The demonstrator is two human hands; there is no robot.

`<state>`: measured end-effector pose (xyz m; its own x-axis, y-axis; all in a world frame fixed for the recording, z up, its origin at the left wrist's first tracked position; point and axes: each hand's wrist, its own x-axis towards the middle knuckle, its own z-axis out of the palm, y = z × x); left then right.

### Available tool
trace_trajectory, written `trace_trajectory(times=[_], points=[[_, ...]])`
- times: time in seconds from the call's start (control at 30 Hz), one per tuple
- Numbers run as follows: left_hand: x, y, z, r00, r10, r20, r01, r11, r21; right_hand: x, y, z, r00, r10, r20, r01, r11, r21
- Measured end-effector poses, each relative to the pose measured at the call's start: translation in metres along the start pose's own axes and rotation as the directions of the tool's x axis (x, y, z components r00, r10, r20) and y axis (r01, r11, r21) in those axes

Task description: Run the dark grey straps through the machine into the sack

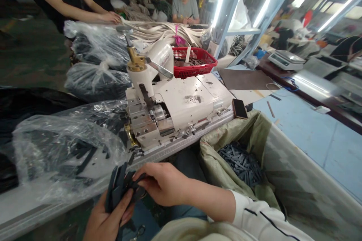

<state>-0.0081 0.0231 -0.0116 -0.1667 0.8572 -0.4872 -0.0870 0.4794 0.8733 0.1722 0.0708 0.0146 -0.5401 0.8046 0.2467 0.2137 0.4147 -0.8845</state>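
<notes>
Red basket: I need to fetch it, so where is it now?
In the head view, the red basket sits just right of centre in the upper half, directly behind the white machine.

The sole, head-worn camera looks forward and down over the wearer's own arms, with the left hand (109, 214) at seven o'clock and the right hand (166, 184) at six, both close to it. Its wide view meets the white machine (195, 99) from above at mid-picture, just past the hands, and reaches well beyond to a co-worker in grey (185, 6) at twelve.
</notes>
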Motion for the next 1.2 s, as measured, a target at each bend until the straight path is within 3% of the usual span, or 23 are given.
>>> trace_trajectory(times=[0.1,0.17,0.23,0.3,0.33,0.4,0.6,0.73,0.9,0.97,1.07,1.13,1.2], points=[[0.001,0.01,0.005,0.984,-0.054,-0.171,0.051,0.998,-0.022,0.0,0.014,0.001,0.992,0.119,-0.037,-0.107,0.967,0.23],[0.003,0.019,0.008,0.975,-0.021,-0.222,0.009,0.998,-0.056,0.001,0.026,-0.001,0.958,0.273,-0.085,-0.211,0.876,0.433],[0.006,0.027,0.009,0.979,0.065,-0.192,-0.088,0.99,-0.114,0.004,0.036,-0.007,0.877,0.438,-0.198,-0.228,0.743,0.63],[0.009,0.034,0.009,0.981,0.145,-0.128,-0.167,0.97,-0.177,0.009,0.043,-0.016,0.771,0.558,-0.308,-0.151,0.629,0.763],[0.01,0.036,0.009,0.98,0.167,-0.104,-0.185,0.961,-0.203,0.012,0.044,-0.021,0.728,0.601,-0.331,-0.112,0.58,0.807],[0.012,0.038,0.009,0.982,0.172,-0.081,-0.187,0.954,-0.235,0.018,0.045,-0.027,0.69,0.663,-0.291,-0.08,0.469,0.88],[0.015,0.033,0.007,0.984,0.17,-0.057,-0.179,0.953,-0.244,0.024,0.043,-0.02,0.68,0.725,-0.115,-0.063,0.214,0.975],[0.015,0.03,-0.001,0.982,0.181,-0.049,-0.188,0.952,-0.244,0.025,0.044,-0.015,0.688,0.722,0.073,-0.106,0.0,0.994],[0.012,0.029,-0.011,0.979,0.196,-0.054,-0.204,0.944,-0.259,0.026,0.041,-0.017,0.745,0.611,0.266,-0.17,-0.212,0.962],[0.011,0.029,-0.013,0.979,0.196,-0.053,-0.203,0.942,-0.267,0.026,0.04,-0.017,0.774,0.56,0.295,-0.199,-0.227,0.953],[0.009,0.029,-0.015,0.978,0.201,-0.05,-0.207,0.939,-0.276,0.025,0.04,-0.015,0.801,0.529,0.28,-0.218,-0.179,0.959],[0.008,0.029,-0.016,0.978,0.2,-0.054,-0.207,0.937,-0.28,0.025,0.038,-0.013,0.809,0.54,0.232,-0.23,-0.072,0.971],[0.007,0.03,-0.017,0.979,0.197,-0.055,-0.205,0.937,-0.283,0.025,0.036,-0.012,0.817,0.554,0.159,-0.264,0.115,0.958]])
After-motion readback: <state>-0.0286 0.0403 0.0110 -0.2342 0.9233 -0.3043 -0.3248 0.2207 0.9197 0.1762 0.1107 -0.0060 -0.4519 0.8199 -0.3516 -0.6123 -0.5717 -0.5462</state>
